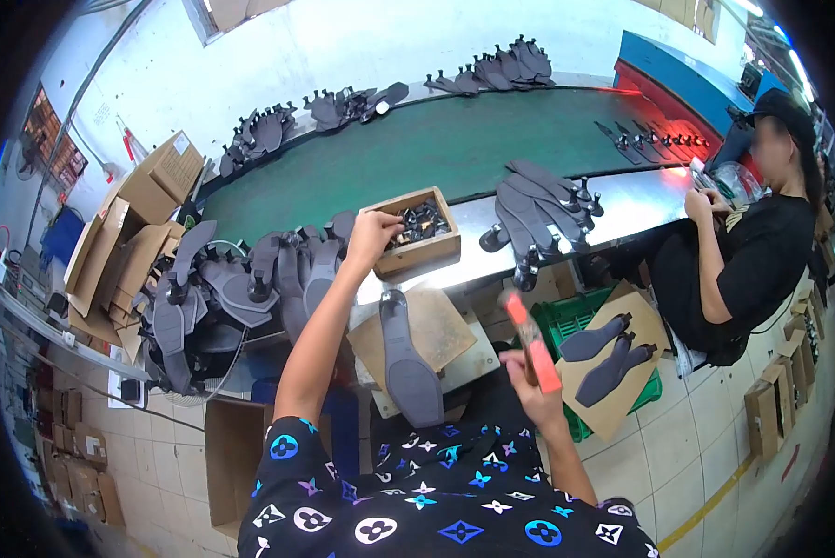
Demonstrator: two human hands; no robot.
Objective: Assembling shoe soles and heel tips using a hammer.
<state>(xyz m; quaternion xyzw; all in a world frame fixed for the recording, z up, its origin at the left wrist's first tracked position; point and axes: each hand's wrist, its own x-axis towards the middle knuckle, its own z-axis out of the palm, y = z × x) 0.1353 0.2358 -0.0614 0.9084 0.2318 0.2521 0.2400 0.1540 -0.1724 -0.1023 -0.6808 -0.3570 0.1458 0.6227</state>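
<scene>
My left hand (374, 240) reaches over the rim of a wooden box (416, 255), its fingers bent together among small black pieces (424, 221); whatever they pinch is hidden. My right hand (533, 395) is wrapped around a hammer (535, 348) with red-orange parts, held raised to the right of my lap. Between my arms a dark grey shoe sole (411, 365) lies lengthwise on a board-topped work stand (455, 325), its heel end pointing away from me. The hammer is apart from the sole.
Grey heeled soles (538, 212) are piled on the metal ledge, with more heaped at left (222, 288). A green conveyor belt (371, 139) runs behind. Two soles lie on cardboard over a green crate (566, 321). A co-worker in black (748, 242) sits at right.
</scene>
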